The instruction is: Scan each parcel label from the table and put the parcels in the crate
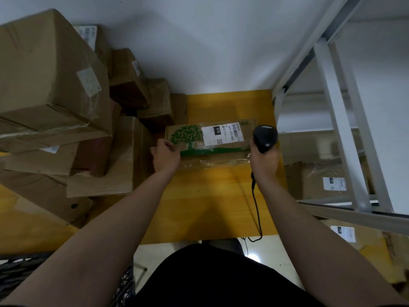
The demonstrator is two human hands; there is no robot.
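My left hand (166,155) curls its fingers round the left end of the parcel (194,149), which lies flat on the yellow table (210,196), label (222,135) up. My right hand (264,161) grips the scanner (264,136) at the parcel's right end.

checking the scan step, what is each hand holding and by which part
The right hand grips the black scanner by its handle; the left hand holds the tree-printed parcel at its left end.

left hand (166,155) and right hand (264,161) bare, forearms (106,229) bare too, uncovered up to the frame edge — plain black garment (210,280) across the torso, bottom centre — matte fabric, one solid colour.
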